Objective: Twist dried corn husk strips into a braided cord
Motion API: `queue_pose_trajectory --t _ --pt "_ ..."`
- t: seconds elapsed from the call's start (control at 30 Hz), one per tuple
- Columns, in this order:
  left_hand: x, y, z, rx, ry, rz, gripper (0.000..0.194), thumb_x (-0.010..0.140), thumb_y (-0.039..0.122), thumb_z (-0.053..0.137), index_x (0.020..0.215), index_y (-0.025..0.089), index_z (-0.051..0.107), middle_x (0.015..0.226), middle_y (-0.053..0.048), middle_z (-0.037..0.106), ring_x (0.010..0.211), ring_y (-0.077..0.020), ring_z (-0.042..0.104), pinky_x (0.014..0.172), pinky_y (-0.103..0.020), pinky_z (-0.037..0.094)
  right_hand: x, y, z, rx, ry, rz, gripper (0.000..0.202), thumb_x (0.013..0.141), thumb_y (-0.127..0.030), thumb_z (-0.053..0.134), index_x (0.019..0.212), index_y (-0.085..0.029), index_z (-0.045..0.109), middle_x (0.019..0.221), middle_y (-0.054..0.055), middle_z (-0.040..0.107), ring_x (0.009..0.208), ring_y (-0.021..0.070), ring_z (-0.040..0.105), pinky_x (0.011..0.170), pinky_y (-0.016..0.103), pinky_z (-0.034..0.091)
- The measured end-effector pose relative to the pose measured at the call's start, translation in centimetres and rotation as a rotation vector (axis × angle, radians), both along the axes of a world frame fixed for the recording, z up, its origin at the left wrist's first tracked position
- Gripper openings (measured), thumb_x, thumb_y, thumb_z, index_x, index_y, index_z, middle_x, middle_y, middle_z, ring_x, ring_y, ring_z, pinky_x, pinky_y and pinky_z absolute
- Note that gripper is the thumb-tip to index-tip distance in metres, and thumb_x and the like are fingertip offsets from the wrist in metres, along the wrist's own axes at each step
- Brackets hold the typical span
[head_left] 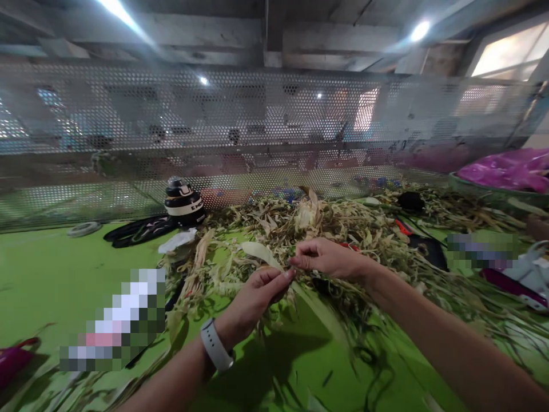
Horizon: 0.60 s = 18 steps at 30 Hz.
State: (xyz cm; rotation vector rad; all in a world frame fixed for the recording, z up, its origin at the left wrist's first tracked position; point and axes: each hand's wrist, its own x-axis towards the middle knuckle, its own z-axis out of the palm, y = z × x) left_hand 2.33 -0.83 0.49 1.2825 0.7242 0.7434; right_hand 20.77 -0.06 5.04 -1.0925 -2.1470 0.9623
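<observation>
Only got the head view here. There's a long, pale green strip of leaf in the left hand, pinched between thumb and fingers. One end curls up past the fingertips, the other slants down to the right, and the fingers hide the bit between. The right hand has its fingertips right by the left thumb; can't tell if they're closed on anything.

Right behind the hands is a messy heap of dried yellowish-green leaves, spread across a bright green tabletop. Far left of that there's a black bottle with cream bands, and a shiny magenta plastic bag sits over on the right. A grey perforated metal screen runs across the back.

Both forearms angle inward from the bottom corners, the left wearing a pale grey watch strap. Right hand's slightly higher and farther out, knuckles up, with the fingers pointing left.
</observation>
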Motion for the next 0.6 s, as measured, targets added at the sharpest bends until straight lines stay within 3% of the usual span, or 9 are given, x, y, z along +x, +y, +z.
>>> queue_pose_trajectory --t 0.17,0.33,0.4,0.47,0.6 --pt "0.0 0.3 -0.4 0.001 -0.018 0.046 0.040 0.068 0.044 0.066 0.049 0.014 0.049 0.047 0.006 0.039 0.046 -0.0053 0.030 0.043 -0.019 0.021 -0.3 0.5 -0.6 0.171 -0.111 -0.087 0.038 0.083 -0.049 0.048 0.064 -0.016 0.050 0.060 -0.004 0.042 0.057 0.0093 0.039 0.052 0.020 0.031" --pt "0.5 0.9 -0.7 -0.150 -0.194 0.239 0.031 0.063 0.043 0.071 0.061 0.013 0.061 0.053 0.003 0.054 0.047 -0.0051 0.041 0.046 -0.017 0.030 -0.9 -0.3 0.0 0.545 -0.112 -0.333 0.027 0.087 -0.041 0.046 0.080 -0.016 0.055 0.085 0.005 0.056 0.085 0.0162 0.049 0.078 0.027 0.035" --pt "0.6 1.1 -0.7 -0.199 -0.257 0.293 0.029 0.059 0.040 0.075 0.061 0.013 0.062 0.053 0.003 0.055 0.048 -0.0053 0.044 0.047 -0.017 0.034 -1.2 -0.7 0.1 0.495 -0.173 -0.348 0.033 0.088 -0.042 0.041 0.072 -0.016 0.054 0.075 0.003 0.054 0.075 0.0150 0.049 0.071 0.026 0.036" --pt "0.6 1.2 -0.6 -0.226 -0.306 0.342 0.029 0.056 0.037 0.077 0.061 0.013 0.062 0.053 0.004 0.055 0.047 -0.0054 0.045 0.048 -0.017 0.036 -1.4 -1.0 -0.1 0.354 -0.253 -0.258 0.038 0.089 -0.043 0.039 0.065 -0.016 0.050 0.064 0.000 0.050 0.063 0.0124 0.046 0.061 0.023 0.035" --pt "0.6 1.3 -0.8 -0.215 -0.317 0.380 0.029 0.059 0.039 0.074 0.063 0.013 0.061 0.051 0.004 0.053 0.044 -0.0044 0.043 0.044 -0.016 0.034 -1.7 -0.9 -0.9 0.228 -0.282 -0.165 0.034 0.089 -0.040 0.040 0.066 -0.017 0.048 0.061 -0.003 0.046 0.059 0.0101 0.043 0.055 0.020 0.032"
